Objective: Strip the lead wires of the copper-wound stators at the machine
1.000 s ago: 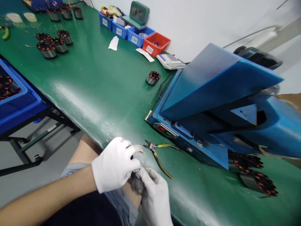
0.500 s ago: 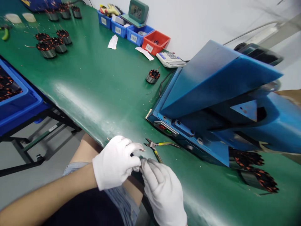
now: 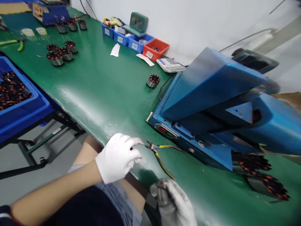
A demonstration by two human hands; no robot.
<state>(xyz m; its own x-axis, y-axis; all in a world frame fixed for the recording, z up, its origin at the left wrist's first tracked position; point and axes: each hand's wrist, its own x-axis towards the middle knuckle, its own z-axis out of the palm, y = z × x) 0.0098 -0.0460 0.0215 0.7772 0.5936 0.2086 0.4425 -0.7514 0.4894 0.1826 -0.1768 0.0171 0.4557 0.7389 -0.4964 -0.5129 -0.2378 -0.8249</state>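
Note:
My left hand (image 3: 119,158), in a white glove, hovers over the table's front edge with thumb and fingers apart and nothing visible between them. To its lower right is my right hand (image 3: 175,202), gloved too, turned so that its greyish fingertips show. Motion smears those fingers, so I cannot make out whether they hold anything. Diagonal cutting pliers (image 3: 154,147) with yellow-and-black handles lie spread on the green table (image 3: 101,91), just right of my left fingertips. A single copper-wound stator (image 3: 153,81) stands farther back, beside the blue machine (image 3: 199,91).
Two larger-looking stators (image 3: 265,185) sit right of the machine. More stators (image 3: 56,59) stand at the back left, and a blue crate (image 3: 25,105) holds many. Small bins (image 3: 155,48), a clock (image 3: 138,22) and a calculator (image 3: 171,65) line the wall.
My hands have come apart: the right one has moved down and turned over, while the left stays nearly in place with its fingers spread. The view has shifted slightly.

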